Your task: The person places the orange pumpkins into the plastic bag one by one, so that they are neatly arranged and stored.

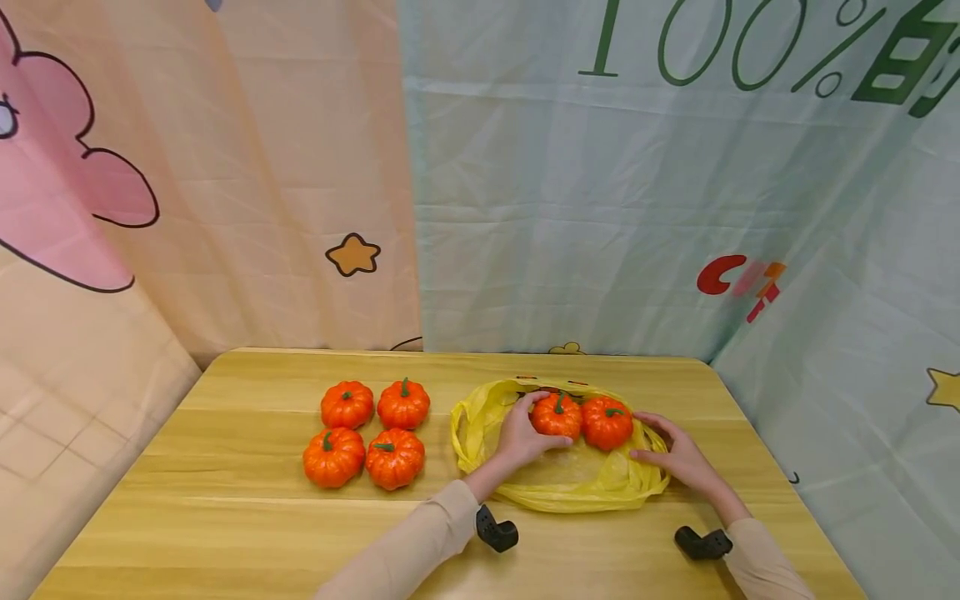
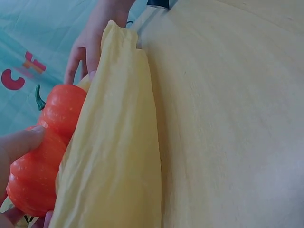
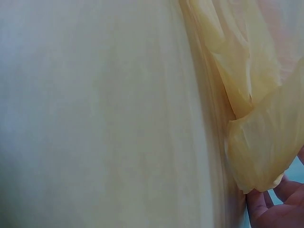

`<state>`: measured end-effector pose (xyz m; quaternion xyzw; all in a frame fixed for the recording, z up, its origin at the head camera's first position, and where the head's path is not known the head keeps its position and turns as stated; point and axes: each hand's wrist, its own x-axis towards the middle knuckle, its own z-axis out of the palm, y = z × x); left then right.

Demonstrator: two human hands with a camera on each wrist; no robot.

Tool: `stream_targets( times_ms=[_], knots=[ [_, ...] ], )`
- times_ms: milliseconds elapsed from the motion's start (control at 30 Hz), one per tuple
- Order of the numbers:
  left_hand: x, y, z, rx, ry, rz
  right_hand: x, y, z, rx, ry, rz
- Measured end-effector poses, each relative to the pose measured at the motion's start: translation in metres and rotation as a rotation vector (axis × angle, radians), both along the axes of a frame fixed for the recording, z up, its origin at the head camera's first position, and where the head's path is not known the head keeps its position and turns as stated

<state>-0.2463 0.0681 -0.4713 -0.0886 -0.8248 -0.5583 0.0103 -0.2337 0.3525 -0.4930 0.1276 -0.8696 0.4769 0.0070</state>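
From here, the left hand point(image 1: 521, 433) is gripping a glossy orange pumpkin point(image 1: 557, 418), ribbed, curvy green stem, in the mouth of a crinkly yellow bag point(image 1: 577, 498). Right hand point(image 1: 684, 458) pinches the bag's edge, second pumpkin point(image 1: 607, 427) between them.

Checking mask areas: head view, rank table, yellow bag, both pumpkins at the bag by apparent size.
1. Table
2. Yellow bag
3. Left pumpkin at bag, right pumpkin at bag: look alike, unranked.

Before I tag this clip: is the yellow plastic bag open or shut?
Open: the yellow plastic bag is spread wide, two orange pumpkins showing inside.
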Motion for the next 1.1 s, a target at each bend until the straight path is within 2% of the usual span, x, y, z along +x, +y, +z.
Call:
stream_targets(
  times_ms=[300,567,900,1100],
  knots=[
    [-0.003,0.002,-0.006,-0.019,-0.003,0.030,-0.001,-0.001,0.002,0.014,0.006,-0.001],
    [-0.004,0.003,-0.009,-0.045,0.010,0.024,0.000,-0.002,0.003,0.025,0.008,-0.006],
    [-0.002,0.005,-0.015,-0.014,0.023,0.049,0.000,-0.001,0.003,0.022,0.029,-0.001],
    [-0.002,0.006,-0.015,-0.033,0.029,0.045,0.000,-0.001,0.002,-0.010,0.037,0.011]
  ],
)
